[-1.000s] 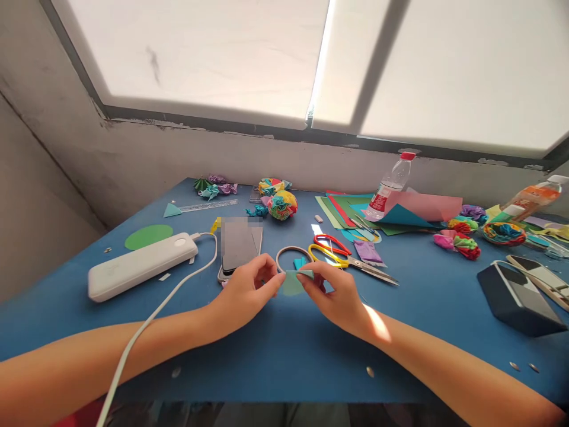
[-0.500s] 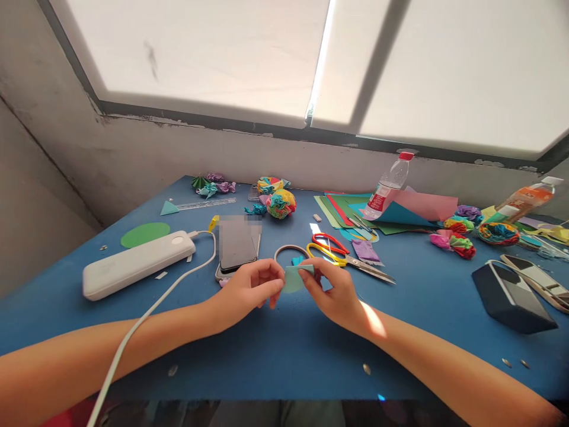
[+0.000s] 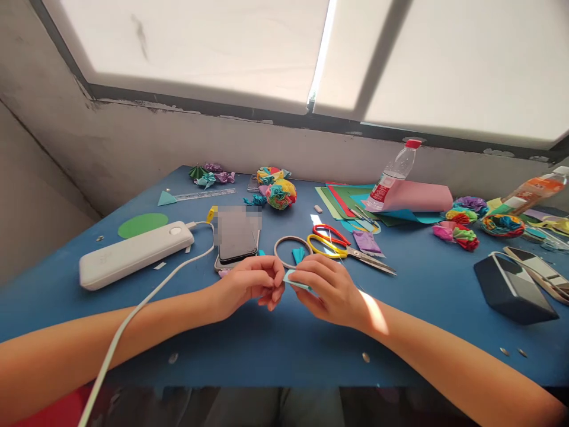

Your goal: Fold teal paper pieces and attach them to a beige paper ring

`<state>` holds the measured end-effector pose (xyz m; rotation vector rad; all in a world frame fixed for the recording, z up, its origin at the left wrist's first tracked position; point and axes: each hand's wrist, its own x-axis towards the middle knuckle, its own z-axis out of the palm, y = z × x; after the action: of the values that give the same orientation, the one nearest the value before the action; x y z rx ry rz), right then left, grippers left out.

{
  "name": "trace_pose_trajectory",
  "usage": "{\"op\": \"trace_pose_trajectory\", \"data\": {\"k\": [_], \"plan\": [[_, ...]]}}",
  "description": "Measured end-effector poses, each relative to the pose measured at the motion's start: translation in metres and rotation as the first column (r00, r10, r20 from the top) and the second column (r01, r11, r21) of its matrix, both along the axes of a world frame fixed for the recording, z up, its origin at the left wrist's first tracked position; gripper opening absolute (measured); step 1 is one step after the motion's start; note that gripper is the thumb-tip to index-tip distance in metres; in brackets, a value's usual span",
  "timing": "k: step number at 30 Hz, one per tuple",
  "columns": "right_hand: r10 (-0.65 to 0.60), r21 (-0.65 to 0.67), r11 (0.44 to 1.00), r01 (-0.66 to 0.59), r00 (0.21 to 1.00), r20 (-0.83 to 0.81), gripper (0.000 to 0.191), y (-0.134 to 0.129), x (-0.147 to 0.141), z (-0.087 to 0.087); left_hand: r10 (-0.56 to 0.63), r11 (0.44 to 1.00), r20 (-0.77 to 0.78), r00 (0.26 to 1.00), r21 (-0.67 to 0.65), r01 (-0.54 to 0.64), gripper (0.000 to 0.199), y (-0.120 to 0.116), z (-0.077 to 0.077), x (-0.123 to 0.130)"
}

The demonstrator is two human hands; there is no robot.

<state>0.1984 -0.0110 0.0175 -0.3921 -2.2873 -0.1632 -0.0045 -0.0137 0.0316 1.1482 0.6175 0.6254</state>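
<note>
A small light-blue folded paper (image 3: 297, 280) is pinched in the fingers of my right hand (image 3: 331, 289). My left hand (image 3: 253, 281) is closed right beside the paper's left end; whether its fingertips grip the edge is too small to tell. Just beyond my hands lies a round tape ring (image 3: 279, 242), with a teal paper piece (image 3: 298, 255) inside it. Scissors (image 3: 340, 244) with one red and one yellow handle rest to the right of the ring.
A phone (image 3: 237, 237) lies beyond my left hand. The white power bank (image 3: 133, 255) has a cable crossing my left forearm. Paper sheets (image 3: 347, 201), a red-capped bottle (image 3: 391, 178) and crumpled paper flowers (image 3: 281, 194) stand farther back. A dark box (image 3: 511, 287) is at right.
The paper has tilted and looks narrower, and my right fingers now cover more of it. My left fingers have curled in closer. The view has shifted slightly.
</note>
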Motion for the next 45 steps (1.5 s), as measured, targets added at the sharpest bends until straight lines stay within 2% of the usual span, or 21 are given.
{"op": "trace_pose_trajectory", "data": {"k": [7, 12, 23, 30, 36, 45], "plan": [[0.016, -0.077, 0.997, -0.017, 1.000, -0.013, 0.022, -0.004, 0.000, -0.003, -0.012, 0.999, -0.015, 1.000, 0.050, 0.012, 0.018, -0.002, 0.002, 0.001], [0.018, -0.064, 0.998, -0.021, 0.999, -0.049, 0.023, -0.007, -0.001, -0.003, 0.005, 0.995, -0.067, 0.998, 0.101, 0.002, 0.021, -0.002, 0.001, 0.002], [-0.030, -0.008, 0.999, 0.031, 0.998, 0.051, 0.020, -0.005, 0.000, -0.002, 0.002, 0.991, -0.086, 0.996, 0.133, 0.009, 0.021, -0.001, -0.003, 0.002], [-0.038, -0.019, 0.999, 0.040, 0.995, 0.095, 0.020, -0.002, 0.000, -0.003, 0.013, 0.990, -0.070, 0.997, 0.144, -0.003, 0.019, 0.001, -0.004, 0.001], [-0.072, -0.043, 0.996, 0.073, 0.997, 0.011, 0.020, -0.002, 0.002, -0.003, -0.031, 0.984, -0.060, 0.998, 0.172, 0.041, 0.015, 0.004, -0.008, 0.000], [-0.024, -0.093, 0.995, 0.024, 1.000, 0.008, 0.023, -0.002, 0.002, -0.003, -0.069, 0.970, -0.144, 0.987, 0.220, 0.100, 0.016, 0.004, -0.007, 0.000]]}}
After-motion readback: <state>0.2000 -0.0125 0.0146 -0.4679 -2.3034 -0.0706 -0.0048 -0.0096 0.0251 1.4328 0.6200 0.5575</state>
